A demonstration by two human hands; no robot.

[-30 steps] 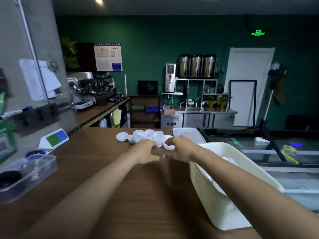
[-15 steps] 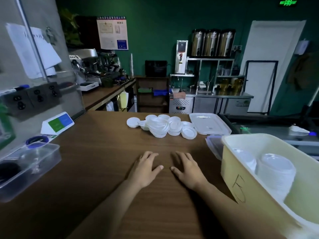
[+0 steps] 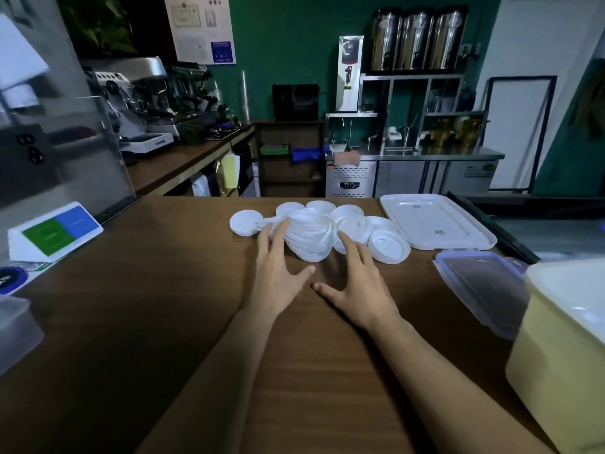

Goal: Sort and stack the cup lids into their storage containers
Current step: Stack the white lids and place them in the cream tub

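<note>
A heap of white cup lids [image 3: 314, 231] lies at the far middle of the wooden counter [image 3: 131, 322]. My left hand [image 3: 278, 270] reaches to the heap's left side with spread, straight fingers, the fingertips touching the lids. My right hand [image 3: 357, 283] is flat and spread just right of it, fingertips at the heap's near right edge. Neither hand holds a lid. A cream storage bin [image 3: 563, 348] stands at the right edge of the view; its inside is barely visible.
A white tray-like bin lid [image 3: 435, 221] lies right of the heap. A clear container lid [image 3: 484, 286] leans by the cream bin. A green and blue sign [image 3: 55, 231] and a clear box [image 3: 16, 332] sit at the left.
Both hands moved forward from flat on the counter to the heap of lids, and the view tilted further down and closer to the counter.
</note>
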